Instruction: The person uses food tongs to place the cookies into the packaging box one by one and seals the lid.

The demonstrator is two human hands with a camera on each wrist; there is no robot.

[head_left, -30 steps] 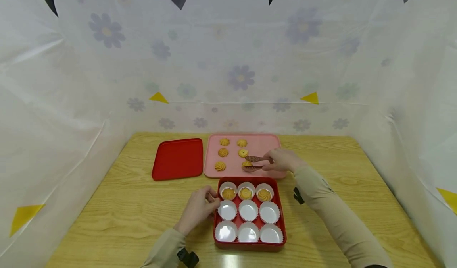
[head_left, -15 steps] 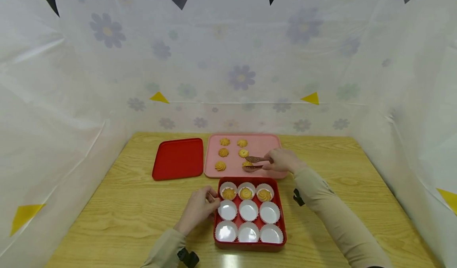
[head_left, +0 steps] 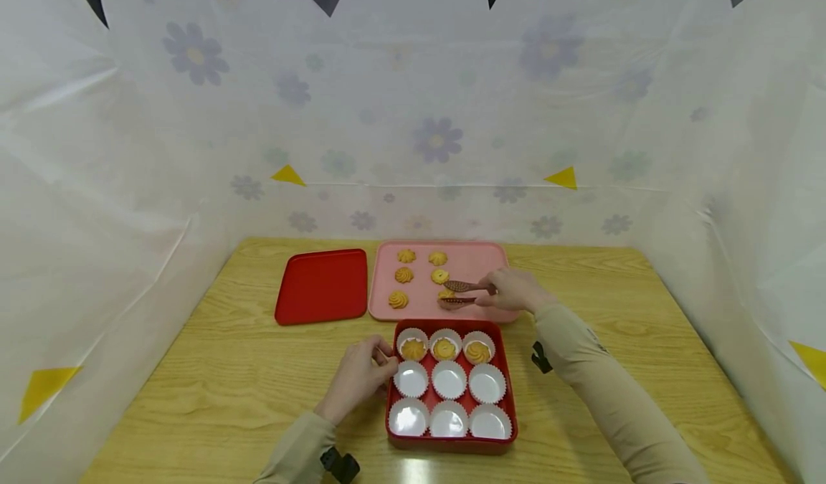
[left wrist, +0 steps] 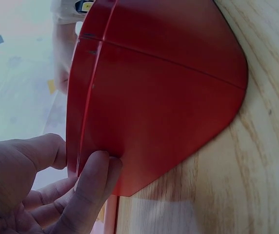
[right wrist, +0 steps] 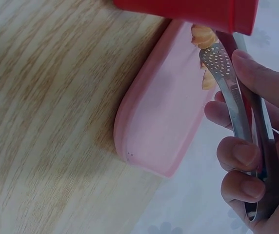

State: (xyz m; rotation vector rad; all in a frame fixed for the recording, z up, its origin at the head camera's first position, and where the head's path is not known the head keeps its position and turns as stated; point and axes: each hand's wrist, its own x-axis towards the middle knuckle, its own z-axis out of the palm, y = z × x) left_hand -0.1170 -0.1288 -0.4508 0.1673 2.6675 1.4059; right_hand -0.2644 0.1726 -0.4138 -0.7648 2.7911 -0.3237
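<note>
My right hand [head_left: 513, 290] grips metal tongs [right wrist: 232, 97] over the pink tray [head_left: 487, 258]. Their perforated tips stand apart on either side of a piped butter cookie [head_left: 447, 295] lying on that tray. Several more cookies [head_left: 398, 299] lie there in two columns. In front stands a red box [head_left: 452, 447] with white paper cups [head_left: 449, 380] in three rows. The back row's cups each hold a cookie [head_left: 444, 350]. At the box's left wall my left hand [head_left: 361, 373] holds the rim, thumb at the edge and fingertips against the outer side in the left wrist view.
A flat red lid or tray [head_left: 321, 288] lies left of the pink tray on the wooden table [head_left: 258, 398]. A white sheet printed with flowers [head_left: 387, 111] hangs behind and at both sides. The box stands close to the pink tray's front edge.
</note>
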